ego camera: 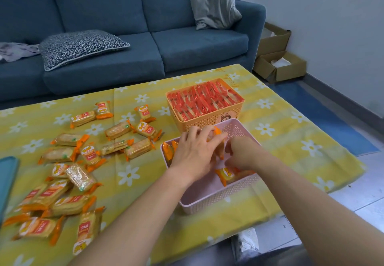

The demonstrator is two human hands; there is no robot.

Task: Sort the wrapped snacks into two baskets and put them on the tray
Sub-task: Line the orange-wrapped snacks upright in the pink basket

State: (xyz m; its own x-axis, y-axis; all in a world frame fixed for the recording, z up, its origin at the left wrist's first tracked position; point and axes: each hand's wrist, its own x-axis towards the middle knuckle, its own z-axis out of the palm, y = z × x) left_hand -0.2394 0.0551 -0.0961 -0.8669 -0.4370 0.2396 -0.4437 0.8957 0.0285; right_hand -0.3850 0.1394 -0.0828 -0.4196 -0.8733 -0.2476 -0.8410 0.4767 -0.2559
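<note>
Head view: both hands in the pink basket (218, 201).
Left hand (193, 153) curled round an orange-wrapped snack (217, 131) over the far end; right hand (242, 151) just beside it, fingers bent downward, too blurred to tell any grip. More orange packets (228, 175) lying inside. Just behind, the orange basket (207, 123), packed with red-wrapped snacks (204, 100). Loose snacks (83, 161) scattered left on the yellow flowered cloth (291, 141); teal tray (8, 178) at the left edge.
</note>
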